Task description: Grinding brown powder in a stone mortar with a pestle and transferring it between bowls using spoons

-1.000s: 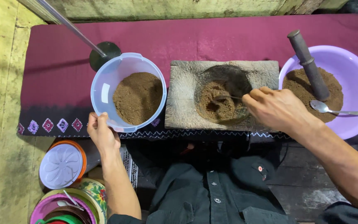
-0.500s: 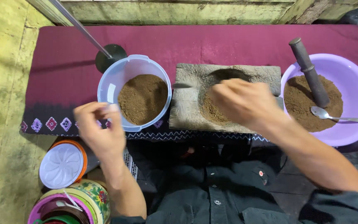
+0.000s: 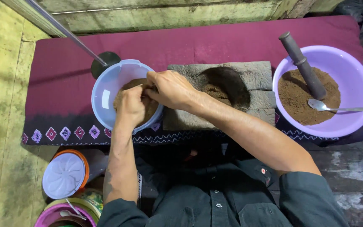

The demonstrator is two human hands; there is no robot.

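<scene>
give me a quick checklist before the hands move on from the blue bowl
1. Both hands over the pale blue bowl: ok, left hand and right hand meet above its brown powder.
2. Powder held in the hands: cannot tell, the fingers hide it.
3. Stone slab flat on the maroon cloth: ok.
4. Purple basin upright: ok, its spoon lies inside.
5. Dark pestle steady: ok, leaning in the basin.

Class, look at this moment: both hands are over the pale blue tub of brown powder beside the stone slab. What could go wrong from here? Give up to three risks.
1. Both hands, left hand and right hand, crowd over the blue tub, which sits near the cloth's front edge; a nudge might tip it.
2. Powder could fall onto the cloth between the tub and the stone slab.
3. The pestle leans in the purple basin; it may roll and scatter powder.
</scene>
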